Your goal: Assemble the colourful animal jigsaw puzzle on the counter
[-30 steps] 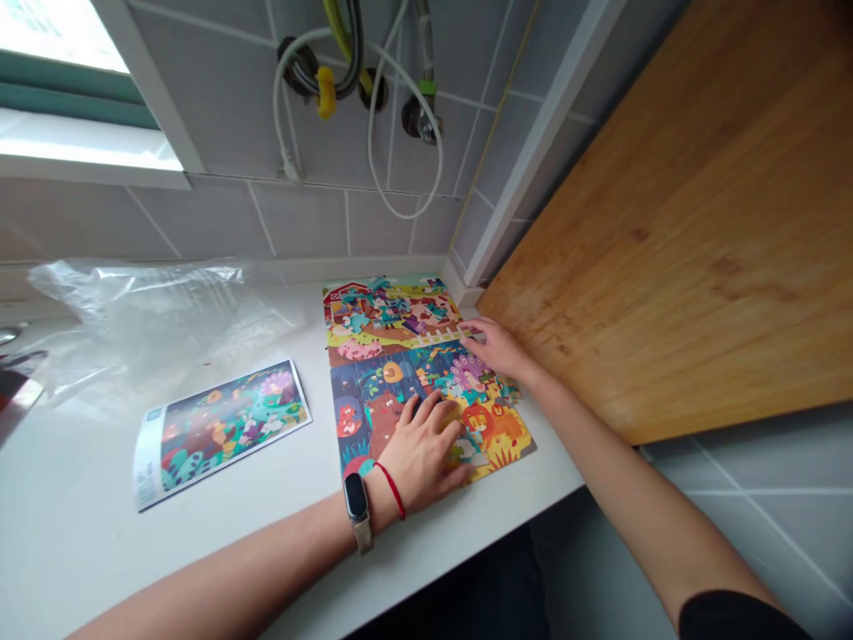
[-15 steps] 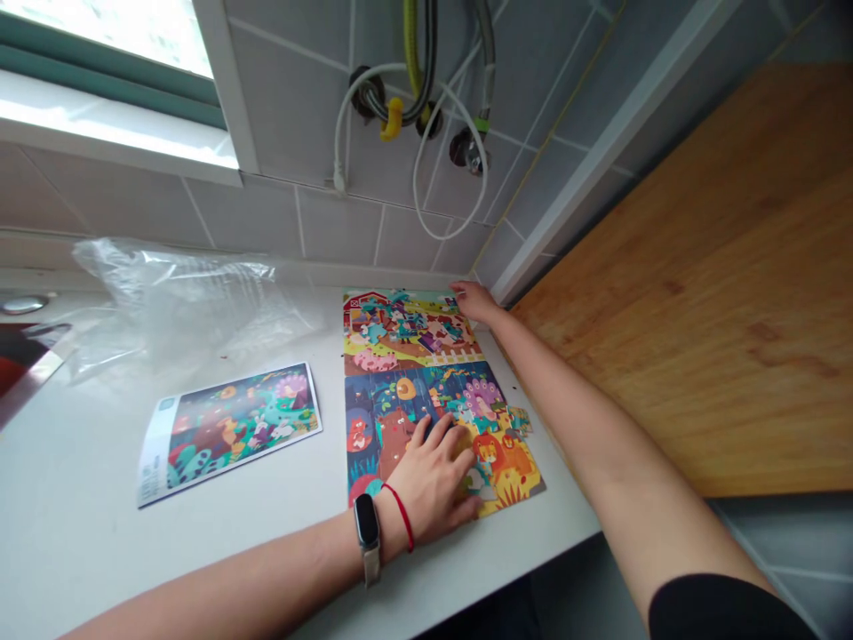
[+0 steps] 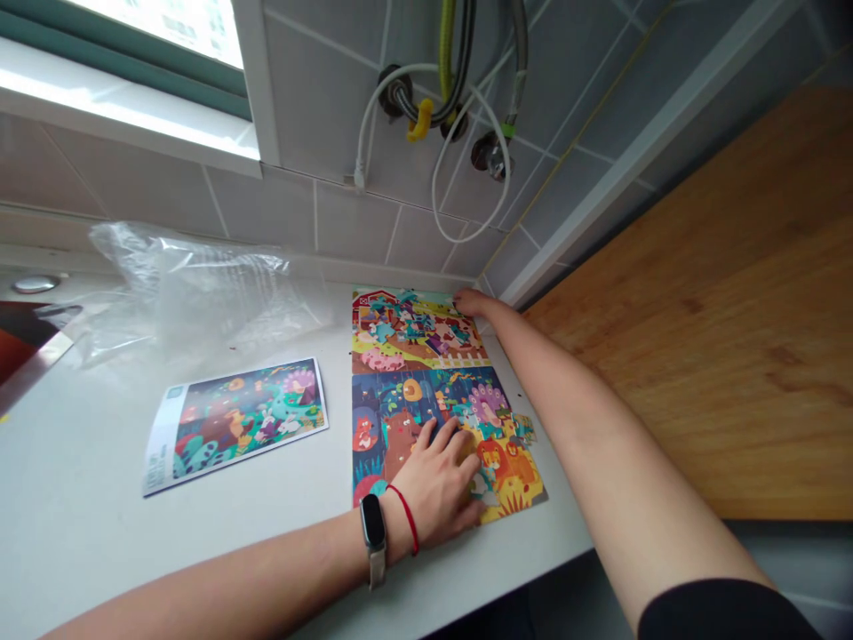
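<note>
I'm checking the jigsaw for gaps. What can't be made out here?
Head view:
- The jigsaw, near middle: covered by the left hand.
- Its far right corner: hidden under the right hand.
- Print on the picture sheet, white strip: too small.
- The red thing on the left: cut off by the frame edge.

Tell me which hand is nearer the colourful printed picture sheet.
Left. The left hand rests on the near half of the colourful jigsaw puzzle, just right of the printed picture sheet; the right hand touches the puzzle's far right corner, farther off.

Picture card [image 3: 240, 422], plastic bag [image 3: 193, 284], wall hoses [image 3: 453, 89], wooden board [image 3: 720, 338]
</note>
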`<state>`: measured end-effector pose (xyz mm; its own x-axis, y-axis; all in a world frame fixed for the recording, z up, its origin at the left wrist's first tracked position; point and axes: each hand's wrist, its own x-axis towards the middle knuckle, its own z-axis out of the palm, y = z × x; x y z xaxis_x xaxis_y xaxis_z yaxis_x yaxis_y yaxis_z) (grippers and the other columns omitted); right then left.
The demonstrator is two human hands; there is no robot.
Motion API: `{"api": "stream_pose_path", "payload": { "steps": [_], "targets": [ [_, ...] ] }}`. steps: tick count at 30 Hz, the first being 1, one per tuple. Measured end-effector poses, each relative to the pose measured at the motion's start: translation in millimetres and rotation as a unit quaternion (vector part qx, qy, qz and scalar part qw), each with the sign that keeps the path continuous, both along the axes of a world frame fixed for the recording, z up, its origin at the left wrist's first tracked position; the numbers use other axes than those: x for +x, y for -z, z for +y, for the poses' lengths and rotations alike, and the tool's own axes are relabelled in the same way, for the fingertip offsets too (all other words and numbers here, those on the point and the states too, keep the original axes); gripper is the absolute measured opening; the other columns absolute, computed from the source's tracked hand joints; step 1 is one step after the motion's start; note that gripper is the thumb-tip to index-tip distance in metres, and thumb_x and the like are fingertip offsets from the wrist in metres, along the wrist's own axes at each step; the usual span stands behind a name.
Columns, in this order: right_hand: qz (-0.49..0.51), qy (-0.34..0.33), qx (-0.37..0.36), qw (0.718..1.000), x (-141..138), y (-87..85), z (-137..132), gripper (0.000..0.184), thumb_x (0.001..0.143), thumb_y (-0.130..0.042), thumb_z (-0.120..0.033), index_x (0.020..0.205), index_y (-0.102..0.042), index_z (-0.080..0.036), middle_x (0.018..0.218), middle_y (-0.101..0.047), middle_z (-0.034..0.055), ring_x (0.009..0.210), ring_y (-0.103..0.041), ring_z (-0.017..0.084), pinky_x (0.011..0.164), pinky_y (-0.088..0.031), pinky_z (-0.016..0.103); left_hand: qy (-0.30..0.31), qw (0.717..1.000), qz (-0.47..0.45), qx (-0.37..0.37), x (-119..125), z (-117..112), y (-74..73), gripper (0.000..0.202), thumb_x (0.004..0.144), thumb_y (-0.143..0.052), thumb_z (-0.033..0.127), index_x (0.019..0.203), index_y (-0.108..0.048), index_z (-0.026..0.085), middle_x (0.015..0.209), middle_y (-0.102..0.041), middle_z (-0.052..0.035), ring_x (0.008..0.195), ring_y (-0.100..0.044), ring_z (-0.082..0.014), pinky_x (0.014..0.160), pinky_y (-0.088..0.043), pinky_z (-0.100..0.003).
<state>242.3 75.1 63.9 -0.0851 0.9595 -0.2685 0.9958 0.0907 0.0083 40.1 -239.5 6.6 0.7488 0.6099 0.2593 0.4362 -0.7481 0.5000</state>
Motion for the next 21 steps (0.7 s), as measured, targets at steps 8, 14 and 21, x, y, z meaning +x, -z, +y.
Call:
{"api": "stream_pose_path", "payload": {
  "steps": [8, 14, 21],
  "targets": [
    [-0.006, 0.013, -0.058, 0.998, -3, 0.6, -25, 0.032, 0.098, -0.071, -0.035, 0.125, -0.068, -0.019, 0.128, -0.069, 0.0093, 0.110, -0.069, 0.025, 0.094, -0.060, 0.042, -0.001, 1.000, -0.004, 0.002, 1, -1, -1.6, 0.039, 0.094, -0.067, 0.052, 0.118, -0.063, 0.022, 0.145, -0.058, -0.0118, 0.145, -0.042, -0.0388, 0.121, -0.032, -0.064],
    [0.057, 0.025, 0.013, 0.998, 1, -5.1, -53, 0.043, 0.066, -0.094, -0.019, 0.106, -0.078, -0.020, 0.104, -0.080, 0.0040, 0.092, -0.072, 0.021, 0.079, -0.055, 0.026, -0.005, 1.000, -0.004, 0.001, 1, -1, -0.9, 0.041, 0.094, -0.068, 0.051, 0.122, -0.063, 0.021, 0.145, -0.058, -0.0135, 0.146, -0.041, -0.0394, 0.121, -0.031, -0.064],
    [0.211, 0.027, 0.131, 0.968, 11, -16.5, -119, 0.023, 0.089, -0.071, -0.037, 0.092, -0.078, -0.015, 0.089, -0.079, 0.0091, 0.081, -0.071, 0.023, 0.077, -0.055, 0.034, 0.002, 1.000, 0.014, 0.025, -2, 0, -5.5, 0.043, 0.095, -0.064, 0.055, 0.121, -0.064, 0.020, 0.143, -0.058, -0.0134, 0.145, -0.041, -0.0381, 0.121, -0.031, -0.063]
  ]
}}
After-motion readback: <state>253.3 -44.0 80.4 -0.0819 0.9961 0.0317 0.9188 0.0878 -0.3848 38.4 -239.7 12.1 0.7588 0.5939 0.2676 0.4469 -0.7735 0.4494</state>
